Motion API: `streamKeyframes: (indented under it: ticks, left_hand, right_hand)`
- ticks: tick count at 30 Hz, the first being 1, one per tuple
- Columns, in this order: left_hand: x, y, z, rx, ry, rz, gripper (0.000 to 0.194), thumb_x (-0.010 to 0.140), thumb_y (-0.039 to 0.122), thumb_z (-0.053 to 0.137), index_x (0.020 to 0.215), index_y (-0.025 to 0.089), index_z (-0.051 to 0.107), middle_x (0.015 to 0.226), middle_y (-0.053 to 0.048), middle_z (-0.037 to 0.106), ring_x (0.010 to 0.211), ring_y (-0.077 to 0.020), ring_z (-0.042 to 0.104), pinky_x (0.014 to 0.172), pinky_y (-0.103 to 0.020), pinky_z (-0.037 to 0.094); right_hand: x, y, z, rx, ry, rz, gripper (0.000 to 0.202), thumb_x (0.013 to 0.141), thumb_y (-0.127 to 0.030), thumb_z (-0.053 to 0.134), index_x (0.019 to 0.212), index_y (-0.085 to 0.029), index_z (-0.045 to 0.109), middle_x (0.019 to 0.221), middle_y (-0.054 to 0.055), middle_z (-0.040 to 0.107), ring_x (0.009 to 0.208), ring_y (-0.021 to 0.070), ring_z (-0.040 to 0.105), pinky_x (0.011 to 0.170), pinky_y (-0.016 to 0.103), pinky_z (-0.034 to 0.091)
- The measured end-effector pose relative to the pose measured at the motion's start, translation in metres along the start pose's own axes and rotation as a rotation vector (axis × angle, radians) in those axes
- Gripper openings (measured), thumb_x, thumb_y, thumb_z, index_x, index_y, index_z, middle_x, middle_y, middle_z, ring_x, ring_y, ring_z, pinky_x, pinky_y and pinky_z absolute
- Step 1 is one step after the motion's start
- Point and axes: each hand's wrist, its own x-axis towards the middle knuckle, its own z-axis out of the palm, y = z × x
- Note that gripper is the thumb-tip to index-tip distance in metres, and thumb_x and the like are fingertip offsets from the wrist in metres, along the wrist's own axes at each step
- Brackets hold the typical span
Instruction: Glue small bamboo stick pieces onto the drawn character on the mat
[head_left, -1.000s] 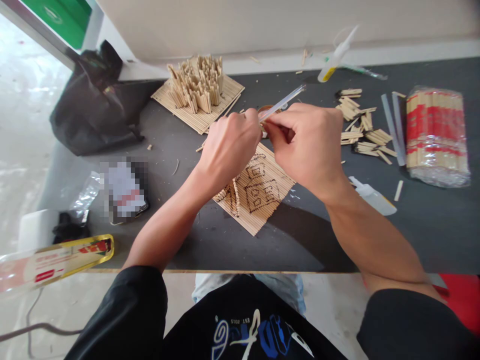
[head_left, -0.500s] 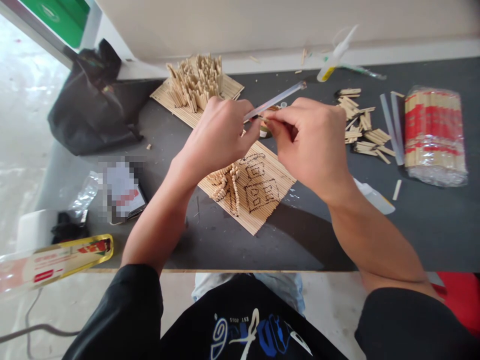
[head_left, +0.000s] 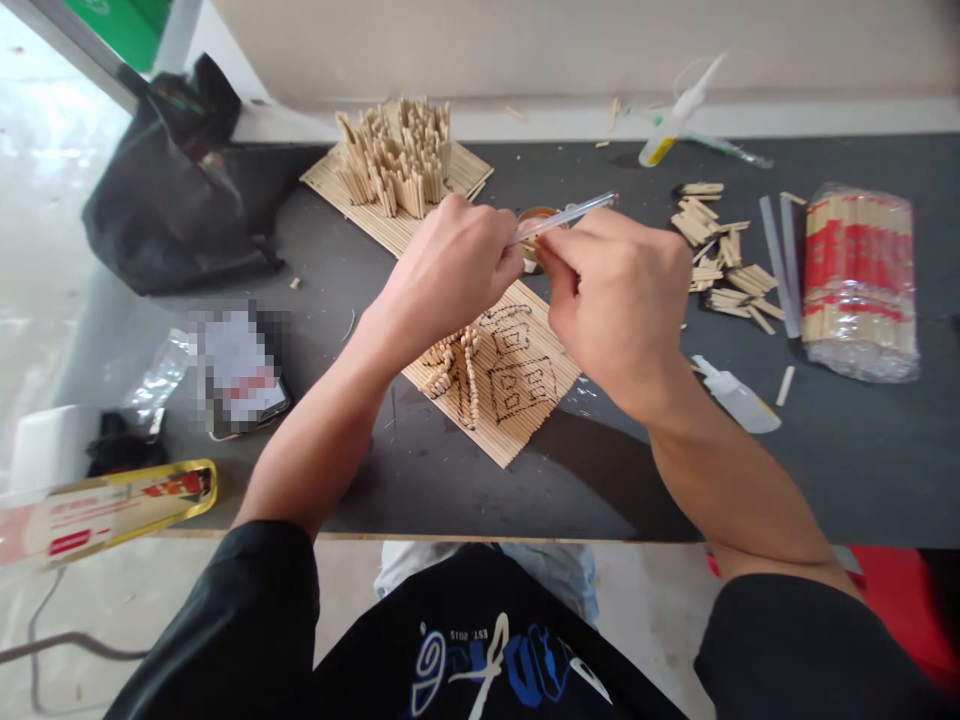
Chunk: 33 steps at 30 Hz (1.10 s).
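Note:
My left hand is closed around a clear, slender stick with a brownish end, which points up to the right. My right hand is pinched close to my left fingertips; what its fingers hold is hidden. Both hands are raised over a mat of thin wooden sticks. Black outlines of boxy shapes are drawn on the mat, and short stick pieces stand in rows on its left part. A round brownish container shows partly behind my hands.
Another stick mat carries a dense cluster of upright matchsticks. Loose matchsticks, two translucent sticks and a wrapped bundle lie right. Glue bottles are behind and beside my right forearm. A phone and black bag are left.
My right hand has come nearer to my left and turned slightly, its fingertips now hidden. The clear stick lies at a flatter angle. The view has shifted a little.

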Motion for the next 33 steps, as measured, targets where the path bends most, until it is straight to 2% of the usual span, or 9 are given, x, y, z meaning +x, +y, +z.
streamKeyframes:
  ticks: [4,8,10,13,15,18,21,27,33]
  left_hand:
    - [0.001,0.0,-0.002,-0.062,0.017,-0.036,0.033,0.089,0.027,0.046,0.056,0.027,0.048,0.055,-0.006,0.056,0.06,-0.0212,0.055,0.064,-0.041,0.043]
    - [0.002,-0.006,-0.005,-0.185,0.028,-0.074,0.04,0.093,0.036,0.05,0.055,0.025,0.044,0.055,-0.005,0.051,0.06,-0.0168,0.044,0.059,-0.037,0.034]
    - [0.003,-0.011,-0.007,-0.27,0.029,-0.069,0.049,0.096,0.044,0.052,0.053,0.023,0.041,0.053,-0.003,0.043,0.059,-0.0133,0.033,0.057,-0.035,0.028]
    - [0.002,-0.016,-0.014,-0.466,-0.052,-0.078,0.054,0.098,0.051,0.056,0.053,0.023,0.046,0.053,0.0,0.032,0.062,-0.0103,0.022,0.058,-0.032,0.026]
    - [0.0,-0.017,-0.02,-0.585,-0.126,-0.131,0.048,0.097,0.051,0.059,0.059,0.022,0.054,0.052,0.0,0.03,0.063,-0.0101,0.024,0.06,-0.031,0.029]
    - [-0.003,-0.015,-0.029,-0.681,-0.221,-0.27,0.035,0.094,0.049,0.059,0.077,0.019,0.066,0.055,0.0,0.038,0.064,-0.0121,0.038,0.062,-0.03,0.035]
    - [-0.004,-0.012,-0.035,-0.733,-0.275,-0.409,0.031,0.091,0.045,0.059,0.087,0.016,0.068,0.06,0.0,0.042,0.068,-0.0139,0.049,0.067,-0.028,0.039]
    - [0.0,-0.017,-0.033,-0.949,-0.31,-0.376,0.021,0.095,0.029,0.055,0.083,0.015,0.066,0.055,0.005,0.029,0.054,-0.0042,0.03,0.064,-0.027,0.033]
    - [0.002,-0.02,-0.033,-0.89,-0.32,-0.47,0.03,0.099,0.036,0.054,0.103,0.011,0.071,0.06,0.003,0.037,0.067,-0.0103,0.05,0.07,-0.032,0.043]
  right_hand:
    - [-0.002,0.001,0.003,0.086,0.004,0.04,0.031,0.104,-0.043,0.043,0.095,-0.029,0.069,0.099,0.01,0.068,0.1,0.0279,0.061,0.062,0.034,0.041]
    - [-0.002,0.001,0.004,0.016,-0.005,0.026,0.034,0.105,-0.043,0.041,0.103,-0.029,0.071,0.104,0.011,0.067,0.1,0.0285,0.059,0.066,0.035,0.04]
    - [-0.003,0.001,0.003,-0.036,0.008,0.01,0.037,0.107,-0.04,0.038,0.106,-0.028,0.072,0.107,0.011,0.067,0.097,0.0277,0.059,0.069,0.036,0.04]
    - [-0.002,0.003,0.003,-0.125,0.023,-0.059,0.041,0.109,-0.037,0.033,0.109,-0.026,0.073,0.108,0.011,0.068,0.092,0.0256,0.06,0.071,0.037,0.039]
    - [-0.002,0.006,0.006,-0.153,0.043,-0.128,0.041,0.109,-0.035,0.034,0.11,-0.025,0.074,0.108,0.011,0.069,0.089,0.024,0.061,0.071,0.036,0.041]
    - [0.0,0.012,0.014,-0.192,0.224,-0.235,0.038,0.109,-0.03,0.039,0.106,-0.022,0.075,0.099,0.008,0.072,0.079,0.0197,0.062,0.067,0.034,0.041]
    - [0.002,0.017,0.023,-0.2,0.358,-0.298,0.036,0.109,-0.029,0.042,0.104,-0.022,0.077,0.091,0.006,0.072,0.076,0.0178,0.064,0.064,0.032,0.043]
    - [0.008,0.026,0.031,-0.047,0.371,-0.28,0.033,0.108,-0.036,0.046,0.104,-0.025,0.077,0.096,0.008,0.073,0.086,0.0233,0.068,0.074,0.036,0.054]
    - [0.014,0.033,0.034,0.105,0.373,-0.246,0.032,0.106,-0.044,0.05,0.106,-0.026,0.077,0.096,0.008,0.074,0.089,0.0244,0.07,0.079,0.037,0.057]
